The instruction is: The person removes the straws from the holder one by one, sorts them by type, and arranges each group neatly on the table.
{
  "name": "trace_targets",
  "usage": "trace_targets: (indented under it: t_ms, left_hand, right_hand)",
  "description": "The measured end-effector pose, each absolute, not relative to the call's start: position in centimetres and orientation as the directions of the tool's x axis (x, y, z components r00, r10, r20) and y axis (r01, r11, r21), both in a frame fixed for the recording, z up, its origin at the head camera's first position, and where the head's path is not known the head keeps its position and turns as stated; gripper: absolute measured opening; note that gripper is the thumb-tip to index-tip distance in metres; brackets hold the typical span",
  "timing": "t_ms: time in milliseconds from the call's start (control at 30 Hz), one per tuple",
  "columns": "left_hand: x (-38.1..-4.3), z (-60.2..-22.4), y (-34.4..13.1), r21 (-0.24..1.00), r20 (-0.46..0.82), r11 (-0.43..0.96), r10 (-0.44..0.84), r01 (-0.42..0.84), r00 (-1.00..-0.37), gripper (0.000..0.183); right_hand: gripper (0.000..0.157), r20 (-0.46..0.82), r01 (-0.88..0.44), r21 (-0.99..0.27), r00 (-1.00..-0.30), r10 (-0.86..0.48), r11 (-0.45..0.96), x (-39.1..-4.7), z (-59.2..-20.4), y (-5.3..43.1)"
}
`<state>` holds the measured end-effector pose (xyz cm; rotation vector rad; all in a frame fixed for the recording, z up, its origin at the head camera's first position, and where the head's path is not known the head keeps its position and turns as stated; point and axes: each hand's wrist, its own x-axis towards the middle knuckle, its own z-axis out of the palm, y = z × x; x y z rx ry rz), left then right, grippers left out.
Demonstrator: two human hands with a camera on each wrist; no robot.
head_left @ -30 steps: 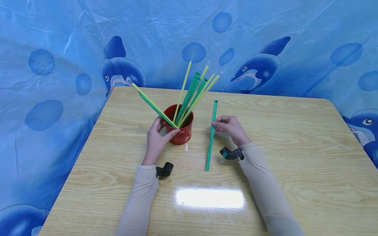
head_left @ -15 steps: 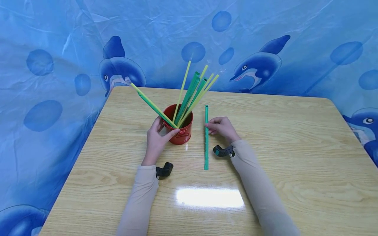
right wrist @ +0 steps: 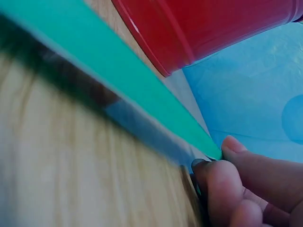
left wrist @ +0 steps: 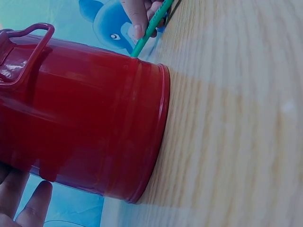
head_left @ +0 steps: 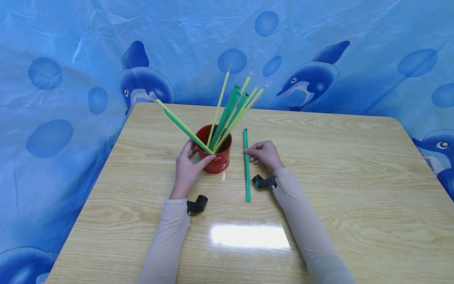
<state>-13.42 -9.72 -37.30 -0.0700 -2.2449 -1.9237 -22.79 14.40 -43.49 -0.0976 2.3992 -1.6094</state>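
Observation:
My left hand [head_left: 186,172] grips the side of a small red metal bucket [head_left: 217,166], its thumb near the rim by a wire handle. Several yellow straws [head_left: 220,98] in clear wrappers and green paper-wrapped straws [head_left: 227,112] lean in the bucket. To the right of it, my right hand [head_left: 267,155] pinches another green-wrapped straw [head_left: 247,179] around its upper middle, its long axis pointing away from me. In the right wrist view, thumb and fingers close on this straw [right wrist: 142,87], low over the wood. The left wrist view shows the bucket wall [left wrist: 94,113] up close.
The wooden table [head_left: 354,177] extends to both sides, with a bright light reflection [head_left: 250,236] near the front. A blue dolphin-print sheet [head_left: 198,31] hangs behind the table and along its left. A small black camera sits on each wrist.
My right hand has moved left with the green straw, closer to the bucket. The straw has turned from a slant to nearly straight. My left hand and the bucket have stayed put.

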Motion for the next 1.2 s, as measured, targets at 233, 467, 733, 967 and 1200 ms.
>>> trace_targets:
  t_ms: [233,467,733,967,1200]
  left_hand:
    - [-13.5,-37.4,-9.7,0.975,0.170,0.157,-0.085,0.155,-0.982,0.068]
    - [-13.4,-37.4,-9.7,0.973,0.185,0.160,-0.089,0.169,-0.979,0.067]
    - [-13.5,-37.3,-9.7,0.971,0.185,0.171,-0.083,0.169,-0.979,0.067]
    - [-13.5,-37.3,-9.7,0.971,0.184,0.171,-0.082,0.168,-0.979,0.068]
    - [-13.5,-37.4,-9.7,0.971,0.184,0.170,-0.084,0.168,-0.979,0.068]
  right_hand:
    - [0.022,-0.175,0.103,-0.928,-0.969,-0.175,0.358,-22.7,-43.4,14.3]
    - [0.019,-0.182,0.108,-0.933,-0.965,-0.190,0.342,-22.7,-43.2,14.2]
    - [0.016,-0.171,0.097,-0.912,-0.973,-0.154,0.399,-22.6,-43.1,14.2]
    - [0.017,-0.190,0.121,-0.933,-0.966,-0.178,0.339,-22.6,-43.2,14.8]
    - [0.019,-0.169,0.123,-0.964,-0.967,-0.188,0.238,-22.6,-43.4,15.2]
